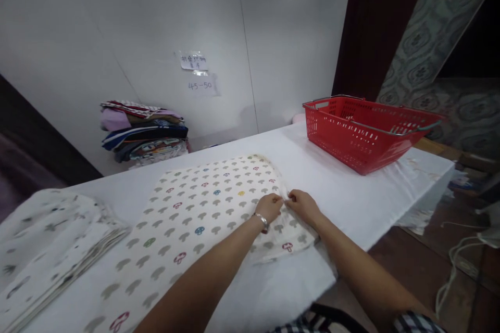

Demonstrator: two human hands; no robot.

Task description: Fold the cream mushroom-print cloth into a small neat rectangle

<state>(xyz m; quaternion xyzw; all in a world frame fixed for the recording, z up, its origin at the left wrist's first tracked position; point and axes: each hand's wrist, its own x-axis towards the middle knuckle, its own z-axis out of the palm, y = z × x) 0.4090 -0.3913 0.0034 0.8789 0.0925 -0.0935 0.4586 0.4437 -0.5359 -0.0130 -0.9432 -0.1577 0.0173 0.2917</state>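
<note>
Across the counter, white cover, runs out of view at the left and ends in a corner at the right.

Cloth: pale, mushroom print, mostly grey with a few coloured ones. Lies spread flat mid-counter, near edge towards the person, right edge under the hands. Flat lay keeps the whole edge within reach.

Basket: red plastic, wire handles folded down on the rim. Stands at the far right of the counter, well apart from the cloth. Contents not visible from this angle.

Stack: folded pale cloths with a dark print, at the near left. Edges squared, so it probably sits there as sorted work, kept clear of the spread piece.

Pile: folded coloured textiles, at the back against the wall.

Left hand: fingers closed on the cloth's right edge, pinching it. Right hand: same edge, also pinching, just beside the left and nearly touching it. Fabric puckers slightly between them. Close paired grip suggests fine work on one spot of the hem rather than a pull on the whole sheet.

Bracelet: silver, on the left wrist.

Notes: two paper slips on the wall. Lower one reads "45-50"; upper one illegible.
</note>
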